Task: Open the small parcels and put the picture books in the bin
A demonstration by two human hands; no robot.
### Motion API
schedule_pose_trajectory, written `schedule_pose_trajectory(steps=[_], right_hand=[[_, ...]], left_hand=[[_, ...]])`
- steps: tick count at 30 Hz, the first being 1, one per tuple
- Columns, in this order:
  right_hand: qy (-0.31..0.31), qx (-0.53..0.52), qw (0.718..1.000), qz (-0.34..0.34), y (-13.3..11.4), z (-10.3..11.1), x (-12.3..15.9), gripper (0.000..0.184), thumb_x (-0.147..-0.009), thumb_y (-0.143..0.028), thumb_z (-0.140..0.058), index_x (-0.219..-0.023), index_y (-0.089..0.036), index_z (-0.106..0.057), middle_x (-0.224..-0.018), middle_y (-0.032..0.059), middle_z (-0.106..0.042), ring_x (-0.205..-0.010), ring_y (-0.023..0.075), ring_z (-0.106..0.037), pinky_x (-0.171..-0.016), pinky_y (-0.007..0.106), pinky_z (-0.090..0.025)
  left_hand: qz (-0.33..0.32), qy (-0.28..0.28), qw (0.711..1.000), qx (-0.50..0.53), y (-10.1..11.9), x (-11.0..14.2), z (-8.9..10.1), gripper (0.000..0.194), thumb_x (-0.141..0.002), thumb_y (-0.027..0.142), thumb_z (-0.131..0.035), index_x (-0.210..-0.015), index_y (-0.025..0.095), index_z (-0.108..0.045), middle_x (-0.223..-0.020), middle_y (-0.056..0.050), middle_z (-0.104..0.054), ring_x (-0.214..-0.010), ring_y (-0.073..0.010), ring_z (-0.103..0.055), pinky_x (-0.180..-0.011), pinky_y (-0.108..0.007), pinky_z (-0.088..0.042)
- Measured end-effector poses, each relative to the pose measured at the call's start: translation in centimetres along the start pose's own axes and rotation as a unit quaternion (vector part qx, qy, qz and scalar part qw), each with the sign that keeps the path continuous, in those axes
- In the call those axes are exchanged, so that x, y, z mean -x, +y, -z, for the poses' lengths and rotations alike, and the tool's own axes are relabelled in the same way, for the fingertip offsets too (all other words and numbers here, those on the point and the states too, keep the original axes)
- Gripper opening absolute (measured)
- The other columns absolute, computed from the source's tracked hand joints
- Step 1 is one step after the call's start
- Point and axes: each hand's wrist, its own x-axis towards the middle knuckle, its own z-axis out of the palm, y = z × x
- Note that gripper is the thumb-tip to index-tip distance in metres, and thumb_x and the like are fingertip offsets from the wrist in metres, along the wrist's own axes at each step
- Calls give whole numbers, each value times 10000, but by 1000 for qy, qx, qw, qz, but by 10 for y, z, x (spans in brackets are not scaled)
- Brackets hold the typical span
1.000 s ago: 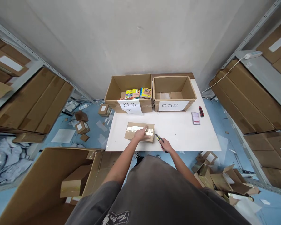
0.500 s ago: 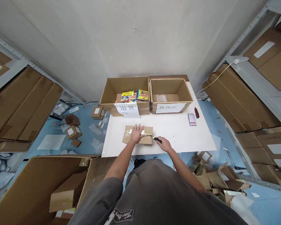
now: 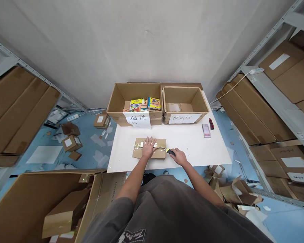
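A flat taped cardboard parcel (image 3: 138, 152) lies near the front edge of the white table (image 3: 192, 145). My left hand (image 3: 149, 147) rests flat on top of it, fingers spread. My right hand (image 3: 179, 157) is closed on a yellow and black utility knife (image 3: 169, 151) whose tip touches the parcel's right end.
Two open labelled cartons stand at the table's back: the left carton (image 3: 121, 98) holds colourful books, the right carton (image 3: 186, 101) is nearly bare. A small booklet (image 3: 205, 131) and a red pen (image 3: 211, 124) lie at right. A large open carton (image 3: 40, 202) sits at lower left. Shelves with boxes flank both sides.
My left hand has flattened on the parcel and my right hand has brought the knife in to the parcel's right end. My head has tilted, shifting the view.
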Motion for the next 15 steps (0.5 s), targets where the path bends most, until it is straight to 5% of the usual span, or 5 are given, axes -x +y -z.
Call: schedule_pose_trajectory(steps=[3, 6, 9, 11, 15], right_hand=[[14, 19, 998, -55, 15, 7, 0, 367, -1034, -436, -529, -1377, -320, -593, -1166, 113, -643, -910, 240, -678, -793, 310, -463], [55, 0, 981, -187, 62, 37, 7, 362, -1050, -412, -471, -1363, -280, -595, -1094, 129, -653, -855, 238, -683, -777, 325, -480], [111, -55, 979, -163, 95, 55, 13, 353, -1013, -440, -520, -1306, -266, -614, -1126, 109, -673, -968, 256, -681, -829, 328, -488], [115, -133, 975, -133, 84, 43, 11, 367, -985, -475, -542, -1284, -273, -610, -1062, 73, -701, -956, 253, -683, -820, 325, -499], [80, -313, 926, -196, 7, -25, -6, 603, -864, -604, -640, -1330, -239, -520, -824, 0, -675, -740, 232, -670, -651, 298, -513]], left_hand=[[3, -3, 1000, 0, 1, 2, 2, 828, -882, 591, -679, -1602, 322, -372, -1706, -104, -289, -1611, -346, -94, -1273, -579, -172], [13, -3, 1000, -11, 1, 2, 3, 821, -882, 575, -686, -1602, 354, -361, -1700, -81, -310, -1610, -340, -113, -1269, -583, -182], [12, 2, 1000, -14, 0, 2, 2, 835, -866, 589, -699, -1596, 342, -377, -1697, -76, -319, -1609, -338, -115, -1273, -561, -180], [11, 12, 1000, -11, 0, 0, 1, 840, -861, 614, -693, -1588, 319, -394, -1695, -75, -326, -1606, -331, -131, -1282, -530, -169], [34, 12, 999, 12, 1, -6, 3, 895, -835, 680, -682, -1586, 283, -403, -1692, -84, -333, -1599, -336, -149, -1281, -490, -181]])
